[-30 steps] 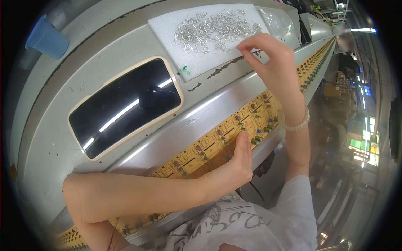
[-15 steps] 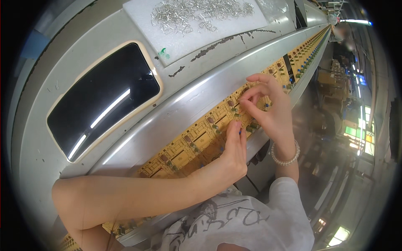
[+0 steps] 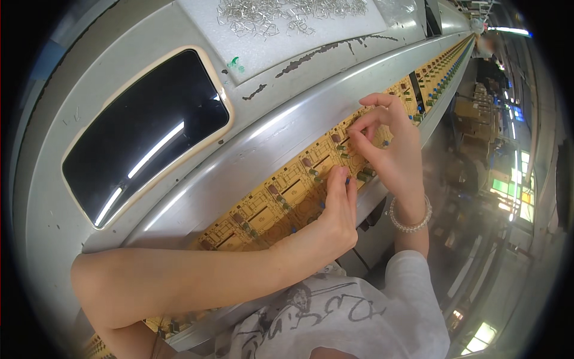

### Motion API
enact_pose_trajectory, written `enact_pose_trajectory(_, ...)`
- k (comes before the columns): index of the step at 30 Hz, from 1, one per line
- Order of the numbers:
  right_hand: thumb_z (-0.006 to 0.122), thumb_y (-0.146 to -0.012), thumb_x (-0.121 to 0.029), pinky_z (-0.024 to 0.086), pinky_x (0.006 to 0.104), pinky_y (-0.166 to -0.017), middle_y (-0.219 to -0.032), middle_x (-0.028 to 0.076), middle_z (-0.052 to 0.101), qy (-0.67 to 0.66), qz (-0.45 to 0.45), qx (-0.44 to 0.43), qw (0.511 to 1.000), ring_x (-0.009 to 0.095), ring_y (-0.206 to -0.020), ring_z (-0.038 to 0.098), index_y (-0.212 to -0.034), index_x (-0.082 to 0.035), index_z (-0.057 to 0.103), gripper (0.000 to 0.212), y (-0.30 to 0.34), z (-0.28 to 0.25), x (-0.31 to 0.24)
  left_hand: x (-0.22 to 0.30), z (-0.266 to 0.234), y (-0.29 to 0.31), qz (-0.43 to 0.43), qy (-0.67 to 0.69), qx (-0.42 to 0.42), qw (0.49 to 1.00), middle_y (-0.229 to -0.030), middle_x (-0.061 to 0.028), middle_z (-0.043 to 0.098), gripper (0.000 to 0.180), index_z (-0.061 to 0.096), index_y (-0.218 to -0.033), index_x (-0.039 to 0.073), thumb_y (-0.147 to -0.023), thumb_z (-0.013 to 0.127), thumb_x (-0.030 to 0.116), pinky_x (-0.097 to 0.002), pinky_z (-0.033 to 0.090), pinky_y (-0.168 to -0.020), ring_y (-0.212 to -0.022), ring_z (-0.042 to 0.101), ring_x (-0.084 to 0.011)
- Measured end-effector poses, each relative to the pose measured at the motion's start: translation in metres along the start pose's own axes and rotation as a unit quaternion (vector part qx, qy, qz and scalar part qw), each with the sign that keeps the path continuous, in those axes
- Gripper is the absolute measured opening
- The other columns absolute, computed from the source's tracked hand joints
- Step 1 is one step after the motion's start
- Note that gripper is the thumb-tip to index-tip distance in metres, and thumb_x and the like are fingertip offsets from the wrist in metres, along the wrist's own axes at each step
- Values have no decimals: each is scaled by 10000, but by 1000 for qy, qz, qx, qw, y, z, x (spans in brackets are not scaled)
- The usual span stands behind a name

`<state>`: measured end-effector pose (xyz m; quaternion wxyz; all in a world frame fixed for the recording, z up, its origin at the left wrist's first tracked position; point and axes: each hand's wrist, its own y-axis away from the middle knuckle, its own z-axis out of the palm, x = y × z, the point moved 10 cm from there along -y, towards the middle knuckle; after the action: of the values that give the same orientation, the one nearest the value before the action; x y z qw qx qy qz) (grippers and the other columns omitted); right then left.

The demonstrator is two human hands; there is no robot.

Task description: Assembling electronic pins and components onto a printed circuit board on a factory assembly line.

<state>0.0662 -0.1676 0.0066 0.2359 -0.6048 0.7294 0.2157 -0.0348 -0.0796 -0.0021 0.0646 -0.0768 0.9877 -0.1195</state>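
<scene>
Right hand (image 3: 391,152): pinching thumb and forefinger tips together over the yellow circuit board (image 3: 287,191); whatever sits between them too small to make out.
Left hand (image 3: 335,218): pressing extended fingertips flat on the board, just left of the right, gripping nothing.
Since earlier: both hands staying on the board, barely shifting.
Far side: wire clips (image 3: 269,12) lying on the white sheet (image 3: 299,36), partly cut off.

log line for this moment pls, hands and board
left hand fingertips on circuit board strip | right hand pinching at board, held part too small to tell | metal clips pile on white sheet above
</scene>
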Motion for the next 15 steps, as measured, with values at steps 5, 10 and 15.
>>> enact_pose_trajectory(5,652,-731,40,463,265,-589,-702,68,642,35,14,-22,999,151,-614,588,-1102,-18,500,405,-8,3,-9,-6,3,11,-9,-14,-2,1000,-1205,-255,577,576,548,-1220,-117,-779,485,250,-514,343,-1072,-1183,526,-380)
enact_pose_trajectory(10,632,-706,21,478,389,-621,-661,127,621,139,15,-87,986,317,-644,625,-1091,11,476,415,-19,14,-17,-4,3,13,-7,-18,3,1000,-1186,-264,585,577,554,-1209,-122,-771,485,246,-523,352,-1061,-1168,537,-386)
enact_pose_trajectory(15,636,-688,51,463,352,-602,-687,117,640,247,-21,-94,964,280,-639,623,-1185,-17,445,537,-26,18,-24,-3,1,12,-6,-10,12,1000,-1167,-273,592,577,560,-1199,-127,-763,485,242,-532,360,-1050,-1152,549,-391)
